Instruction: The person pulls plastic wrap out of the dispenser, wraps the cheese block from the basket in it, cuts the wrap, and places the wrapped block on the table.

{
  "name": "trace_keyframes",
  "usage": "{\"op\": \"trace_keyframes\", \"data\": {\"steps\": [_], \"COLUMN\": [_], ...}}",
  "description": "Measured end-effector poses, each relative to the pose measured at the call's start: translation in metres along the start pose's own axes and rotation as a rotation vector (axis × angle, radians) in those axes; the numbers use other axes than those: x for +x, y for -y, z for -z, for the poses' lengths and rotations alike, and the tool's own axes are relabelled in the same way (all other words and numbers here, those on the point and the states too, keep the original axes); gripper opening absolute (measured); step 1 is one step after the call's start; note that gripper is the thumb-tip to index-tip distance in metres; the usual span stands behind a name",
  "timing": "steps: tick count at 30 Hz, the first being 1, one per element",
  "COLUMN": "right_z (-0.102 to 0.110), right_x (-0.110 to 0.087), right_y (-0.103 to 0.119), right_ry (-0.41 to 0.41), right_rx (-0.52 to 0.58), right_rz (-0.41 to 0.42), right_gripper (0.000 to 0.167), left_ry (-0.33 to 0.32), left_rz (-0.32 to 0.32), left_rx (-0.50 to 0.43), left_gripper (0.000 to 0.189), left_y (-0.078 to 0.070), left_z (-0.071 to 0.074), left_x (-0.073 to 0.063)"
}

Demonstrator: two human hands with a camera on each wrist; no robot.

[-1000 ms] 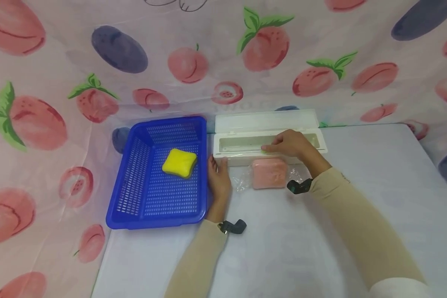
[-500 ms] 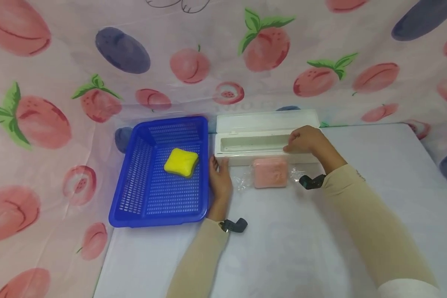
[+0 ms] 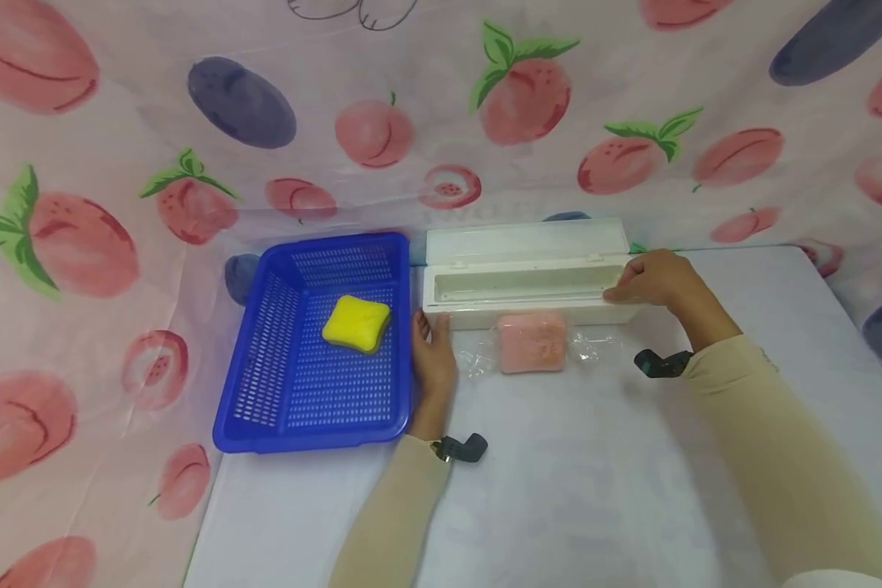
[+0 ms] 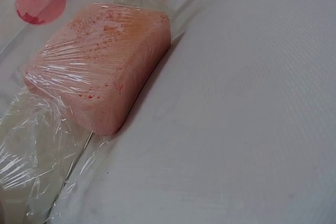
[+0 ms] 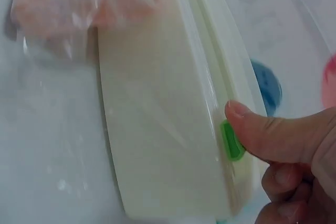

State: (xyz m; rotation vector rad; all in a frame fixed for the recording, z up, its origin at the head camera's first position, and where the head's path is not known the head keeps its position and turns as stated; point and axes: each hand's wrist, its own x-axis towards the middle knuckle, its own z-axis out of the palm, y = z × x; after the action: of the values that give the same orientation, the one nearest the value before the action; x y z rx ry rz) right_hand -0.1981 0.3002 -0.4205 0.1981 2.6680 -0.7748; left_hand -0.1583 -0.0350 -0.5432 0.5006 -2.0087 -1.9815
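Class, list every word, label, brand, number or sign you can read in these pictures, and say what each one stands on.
No text can be read in full.
Fruit-print cloth: faint lettering in the right wrist view, too blurred to quote; pale marks behind the white lidded box in the head view, too faint.
The box, its green slider, pink sponge, yellow sponge and blue basket: no lettering seen.

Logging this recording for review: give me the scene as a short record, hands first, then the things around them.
Left hand: touching the box at its left end
Right hand: thumb on a green tab near the box's right end
Box: long, white, lid raised at the back
Pink block: in clear film, in front of the box
Basket: blue, left of the box, yellow sponge inside
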Motion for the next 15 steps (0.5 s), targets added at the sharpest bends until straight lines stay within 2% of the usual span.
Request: {"op": "trace_keyframes", "data": {"steps": [4,8,11,15], "right_z": [0.011,0.018,0.016,0.002], "right_x": [-0.002,-0.004,-0.004,-0.008], "right_y": [-0.022,-0.033,-0.036,-0.042], "right_ry": [0.039,0.066,0.074,0.074], "right_rx": [0.066,0.068,0.104,0.237], "right_rz": [-0.033,-0.015,-0.008,-0.018], "right_gripper": [0.04,0.041,0.042,0.048], "left_ry": [-0.001,0.011,0.021,0.019], "left_rz": [0.006,0.007,0.014,0.04], "left_rx": [0.008,0.008,-0.002,-0.056], "left_gripper": [0.053,0.051,0.052,0.057], "left_y": [0.0,0.001,0.001,0.005], "left_z": [0.002,0.002,0.001,0.002], "left_x": [0.001,0.001,0.002,0.004]}}
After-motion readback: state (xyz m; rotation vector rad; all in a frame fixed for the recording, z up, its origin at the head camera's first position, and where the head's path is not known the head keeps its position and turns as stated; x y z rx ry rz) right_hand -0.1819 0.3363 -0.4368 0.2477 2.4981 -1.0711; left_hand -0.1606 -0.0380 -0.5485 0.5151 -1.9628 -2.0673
